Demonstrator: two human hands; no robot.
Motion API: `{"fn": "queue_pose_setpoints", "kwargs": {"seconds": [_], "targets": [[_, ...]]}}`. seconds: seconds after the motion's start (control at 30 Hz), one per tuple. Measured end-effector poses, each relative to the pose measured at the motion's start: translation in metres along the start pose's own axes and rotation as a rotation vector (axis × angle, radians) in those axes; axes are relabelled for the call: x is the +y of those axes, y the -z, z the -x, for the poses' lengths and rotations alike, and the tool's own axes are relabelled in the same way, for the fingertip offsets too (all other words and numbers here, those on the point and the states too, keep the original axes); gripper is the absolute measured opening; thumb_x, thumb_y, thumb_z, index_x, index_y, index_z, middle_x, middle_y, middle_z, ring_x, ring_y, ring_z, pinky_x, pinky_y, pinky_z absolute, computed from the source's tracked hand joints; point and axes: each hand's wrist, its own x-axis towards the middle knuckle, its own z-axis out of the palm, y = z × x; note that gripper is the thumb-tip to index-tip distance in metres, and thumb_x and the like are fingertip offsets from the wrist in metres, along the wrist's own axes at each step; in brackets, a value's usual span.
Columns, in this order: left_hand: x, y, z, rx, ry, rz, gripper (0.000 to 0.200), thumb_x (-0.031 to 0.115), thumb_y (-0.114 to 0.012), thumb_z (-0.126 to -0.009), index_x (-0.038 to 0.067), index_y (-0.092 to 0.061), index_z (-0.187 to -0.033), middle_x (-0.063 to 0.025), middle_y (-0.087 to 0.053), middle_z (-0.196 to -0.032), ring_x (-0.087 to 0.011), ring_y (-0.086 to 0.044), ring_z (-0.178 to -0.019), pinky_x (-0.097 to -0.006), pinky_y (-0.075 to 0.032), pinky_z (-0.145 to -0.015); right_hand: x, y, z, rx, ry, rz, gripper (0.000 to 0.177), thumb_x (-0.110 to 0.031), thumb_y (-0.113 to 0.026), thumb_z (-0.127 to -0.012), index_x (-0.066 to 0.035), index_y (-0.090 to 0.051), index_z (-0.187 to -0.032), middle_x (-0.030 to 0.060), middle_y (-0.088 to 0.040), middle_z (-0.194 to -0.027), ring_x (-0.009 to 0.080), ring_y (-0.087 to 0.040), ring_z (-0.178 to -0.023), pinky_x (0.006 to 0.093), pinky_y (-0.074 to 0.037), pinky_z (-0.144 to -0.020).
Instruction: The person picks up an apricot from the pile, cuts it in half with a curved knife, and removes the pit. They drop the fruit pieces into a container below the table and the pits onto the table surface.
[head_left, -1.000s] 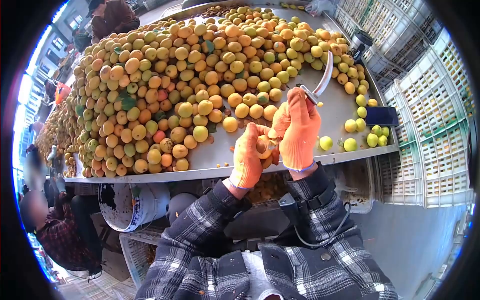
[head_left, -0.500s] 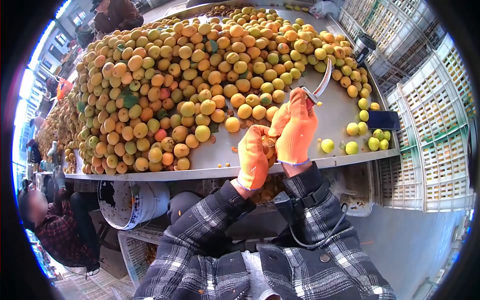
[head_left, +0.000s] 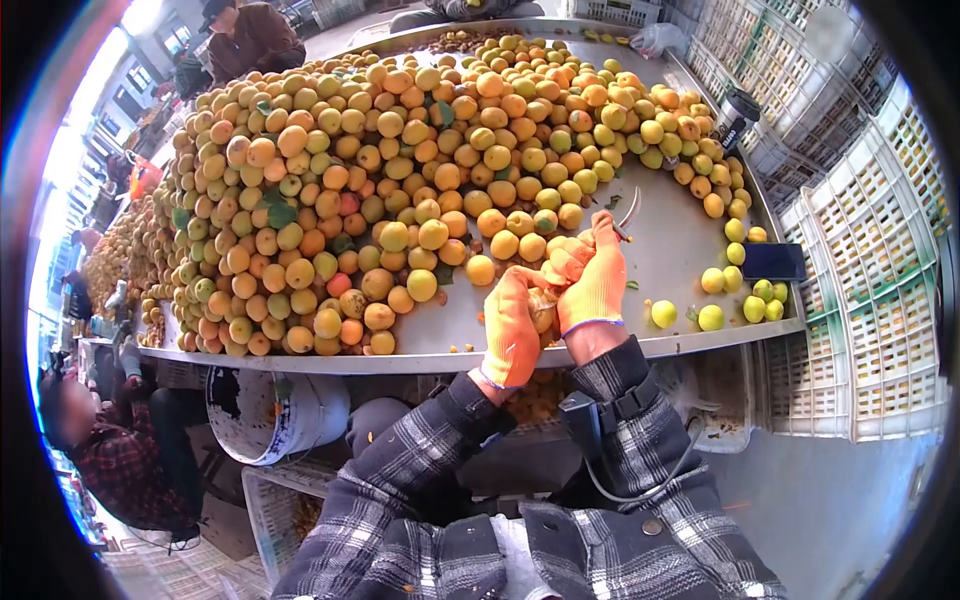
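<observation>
Near the table's front edge, my left hand (head_left: 512, 328), in an orange glove, is closed around an orange-yellow fruit (head_left: 543, 308) that shows partly between both hands. Beside it my right hand (head_left: 594, 284), gloved too, has its fingers wrapped round a curved blade tool (head_left: 631, 208); the blade points up and away. The right fingers also touch the fruit. A large heap of yellow-orange fruit (head_left: 350, 190) covers the metal table (head_left: 450, 363) to the left and beyond my hands.
Loose yellow-green fruits (head_left: 711, 318) and a dark phone (head_left: 773, 262) lie at the right edge, below a black cup (head_left: 738, 112). Stacked white crates (head_left: 850, 300) stand right. Below the table are a white bucket (head_left: 318, 408) and a crate. Other people sit left and behind.
The view has shifted slightly, so the table appears lower and farther right. My right hand and the blade have dropped closer to the fruit, and the blade has turned more upright.
</observation>
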Motion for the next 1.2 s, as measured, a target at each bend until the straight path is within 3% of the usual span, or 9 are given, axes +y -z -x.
{"fn": "queue_pose_setpoints", "kwargs": {"seconds": [0.2,0.43,0.6,0.67,0.7,0.93,1.0,1.07,1.2], "targets": [[-0.023,0.02,-0.016,-0.041,-0.034,-0.217,0.02,0.026,-0.057,-0.097,0.009,-0.061,-0.086,-0.0019,-0.058,-0.082,-0.0141,-0.055,-0.074,-0.0325,-0.048,-0.062,0.005,0.012,-0.019,-0.2,0.049,0.205,0.051,-0.043,-0.054,-0.101,-0.021,-0.029,-0.062,-0.0044,-0.025,-0.051,0.0119,-0.026,-0.04,0.0304,-0.023,-0.038],[-0.001,0.021,-0.023,-0.063,0.347,0.411,0.026,0.036,-0.051,-0.103,0.014,-0.058,-0.091,-0.0002,-0.056,-0.076,-0.0111,-0.051,-0.061,-0.0247,-0.04,-0.049,-0.009,-0.012,0.021,-0.285,0.073,0.504,0.047,-0.041,-0.053,-0.103,-0.019,-0.039,-0.065,-0.0083,-0.033,-0.057,0.0065,-0.031,-0.045,0.0268,-0.025,-0.042],[-0.045,0.028,-0.073,-0.032,0.285,0.942,0.028,0.037,-0.05,-0.103,0.014,-0.056,-0.089,0.0017,-0.051,-0.075,-0.0095,-0.05,-0.063,-0.0235,-0.041,-0.052,0.029,0.003,0.017,-0.393,0.895,1.368,0.031,-0.031,-0.061,-0.101,-0.002,-0.067,-0.095,-0.0043,-0.05,-0.064,0.0042,-0.039,-0.056,0.0248,-0.034,-0.05],[-0.048,0.033,-0.073,0.003,0.171,0.871,0.02,0.027,-0.044,-0.107,0.011,-0.054,-0.101,0.0015,-0.054,-0.086,-0.0076,-0.052,-0.071,-0.0209,-0.044,-0.064,0.034,0.006,0.02,-0.326,0.753,1.505,0.026,-0.028,-0.063,-0.1,-0.002,-0.067,-0.103,-0.0041,-0.052,-0.067,0.004,-0.04,-0.062,0.0244,-0.036,-0.054],[0.007,0.024,-0.05,0.065,0.093,0.236,0.013,0.019,-0.043,-0.107,0.01,-0.052,-0.104,-0.0004,-0.054,-0.1,-0.0083,-0.053,-0.088,-0.0196,-0.045,-0.076,0.033,0.0,0.028,-0.305,0.684,1.553,0.027,-0.027,-0.063,-0.1,-0.001,-0.065,-0.101,-0.0033,-0.048,-0.067,0.0057,-0.039,-0.063,0.0258,-0.036,-0.055],[0.026,0.025,-0.045,0.035,0.067,0.518,0.02,0.027,-0.045,-0.107,0.008,-0.052,-0.106,0.0002,-0.054,-0.086,-0.0075,-0.05,-0.079,-0.026,-0.045,-0.069,0.03,0.016,0.002,-0.424,0.635,1.389,0.023,-0.022,-0.06,-0.101,0.0,-0.067,-0.105,-0.006,-0.057,-0.075,0.0024,-0.044,-0.065,0.0222,-0.036,-0.055],[0.037,0.023,-0.045,0.002,0.14,0.632,0.023,0.03,-0.046,-0.107,0.01,-0.055,-0.104,0.0009,-0.055,-0.081,-0.0081,-0.05,-0.074,-0.0263,-0.044,-0.066,0.014,0.013,0.002,-0.397,0.168,1.344,0.025,-0.022,-0.06,-0.101,0.0,-0.066,-0.111,-0.0048,-0.063,-0.081,0.0017,-0.048,-0.067,0.0209,-0.036,-0.056],[0.04,0.021,-0.046,0.037,0.244,0.37,0.022,0.03,-0.049,-0.105,0.012,-0.059,-0.101,0.0006,-0.056,-0.082,-0.0098,-0.051,-0.072,-0.0285,-0.044,-0.063,0.014,0.014,0.006,-0.423,0.154,1.28,0.027,-0.023,-0.06,-0.1,-0.001,-0.065,-0.114,-0.0058,-0.061,-0.08,0.0016,-0.048,-0.067,0.0202,-0.035,-0.055],[0.052,0.031,-0.027,-0.003,-0.215,-0.652,0.024,0.029,-0.053,-0.101,0.007,-0.06,-0.103,-0.0044,-0.057,-0.078,-0.0141,-0.054,-0.072,-0.0351,-0.047,-0.065,0.02,-0.009,0.03,-0.199,0.062,0.811,0.024,-0.029,-0.057,-0.098,-0.008,-0.066,-0.103,-0.0075,-0.052,-0.073,0.0048,-0.045,-0.06,0.0202,-0.033,-0.05]]}}
